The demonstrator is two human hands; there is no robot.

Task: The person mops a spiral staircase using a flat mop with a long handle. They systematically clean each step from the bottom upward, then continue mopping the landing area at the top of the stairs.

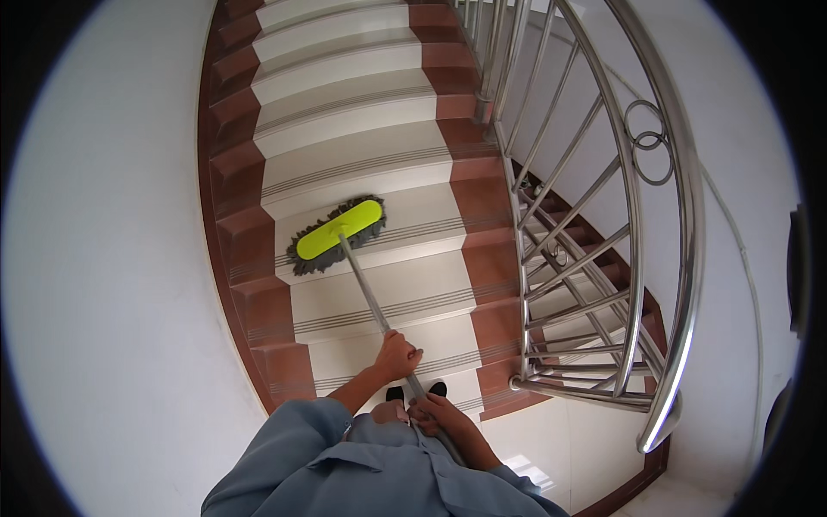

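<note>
My left hand (397, 355) grips the metal pole (366, 284) of a flat dust mop about midway along its visible length. Lower on the same pole, close to my body, my right hand (434, 413) is closed around it. The mop head (339, 231) has a bright yellow-green plate with a dark grey shaggy fringe. It lies slantwise on a stair tread, left of the middle, and part of its fringe reaches over the grooved edge of the step. Both my dark shoes show only in part beneath the pole.
Cream stair treads (358, 281) with red-brown side tiles run up ahead. A white wall (123, 258) stands at left. A stainless-steel railing (630, 181) curves down the right, with another flight visible through its bars. A pale cable (746, 265) hangs along the right wall.
</note>
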